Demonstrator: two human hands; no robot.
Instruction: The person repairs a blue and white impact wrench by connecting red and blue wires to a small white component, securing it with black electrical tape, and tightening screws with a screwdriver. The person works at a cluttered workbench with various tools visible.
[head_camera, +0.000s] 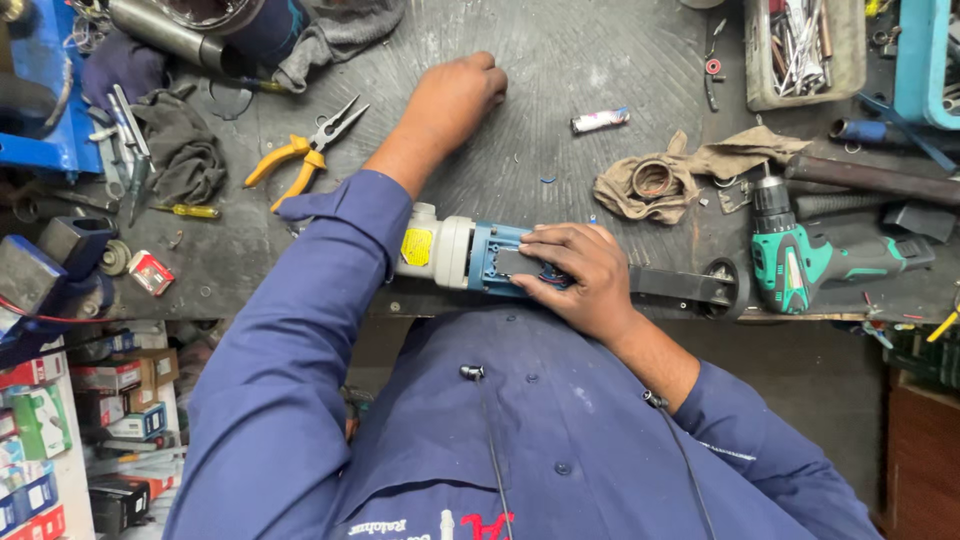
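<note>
You are looking down at a dark, scuffed workbench (560, 60). Yellow-handled pliers (300, 155) are lying open to the left of your left forearm, with a small yellow-handled screwdriver (190, 211) and a crumpled grey cloth (185, 150) further left. A green cordless drill (810, 262) is resting on the bench to the right, and a tan rag (690, 170) with a metal ring on it is lying just above it. A tray of loose tools (800, 50) is sitting at the top right, and a small white tube (600, 120) is lying near the middle.

The blue and white power tool (460, 255) is lying on its side at the near edge of the bench, right against your body. It is showing a white nose with a yellow label, a blue body and a black bar running off to the right.

Your right hand (580, 280) is lying flat over the blue body, fingers together and pressing down on it. Your left hand (455, 95) is reaching out across the bench, curled into a loose fist on the bare surface; whether it is gripping anything I cannot tell. Your left sleeve is hiding the tool's tip.
</note>
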